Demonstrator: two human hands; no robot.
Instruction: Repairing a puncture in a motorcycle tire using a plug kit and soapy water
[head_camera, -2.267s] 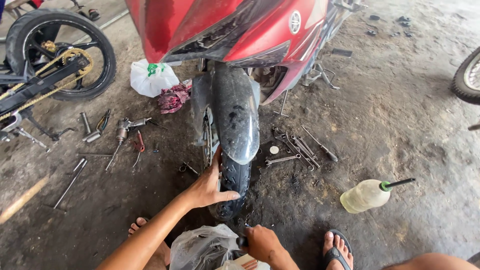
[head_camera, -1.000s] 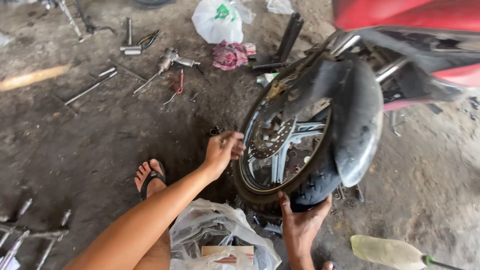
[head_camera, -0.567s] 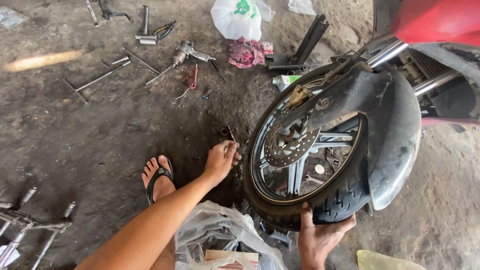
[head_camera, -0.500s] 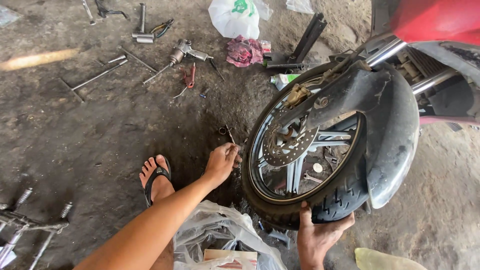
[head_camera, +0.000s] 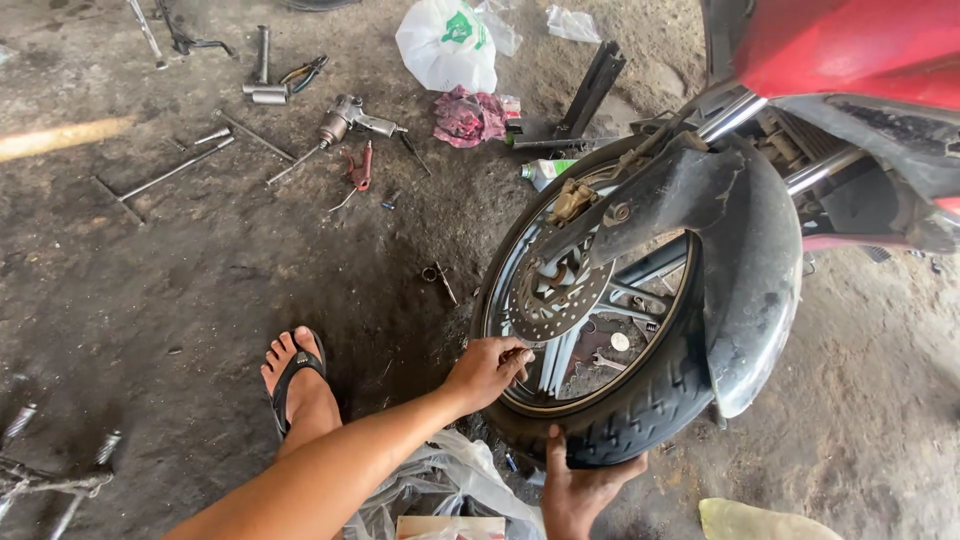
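Oil-stained concrete floor (head_camera: 180, 290), workshop setting, tools scattered. Front wheel (head_camera: 600, 340) of a red motorcycle (head_camera: 850, 50) sits right of centre, tyre on the floor, black mudguard (head_camera: 750, 270) over the top, brake disc (head_camera: 555, 295) facing the camera.

Left hand (head_camera: 487, 368) is at the lower rim, fingers curled against the rim edge just below the disc; looks like a pinch on something small, can't tell what. Right hand (head_camera: 580, 485) cups the tyre (head_camera: 640, 410) from underneath, thumb up on the tread, palm wrapped around the bottom of it.

Just below the hands: crumpled clear plastic bag (head_camera: 440, 480) on the floor. Sandalled foot (head_camera: 297, 385) to the left of the wheel. Small metal part (head_camera: 437, 275) lies on the floor near the wheel's left edge.

Further out, top of frame: air impact tool (head_camera: 345, 118), red-handled pliers (head_camera: 358, 170), long T-handle wrench (head_camera: 165, 172), sockets (head_camera: 262, 92). White plastic bag (head_camera: 445, 45) with a red rag (head_camera: 468, 115) beside it, black stand (head_camera: 590, 95) next to those. Pale plastic bottle (head_camera: 770, 520) at the bottom right corner, partly cut off.
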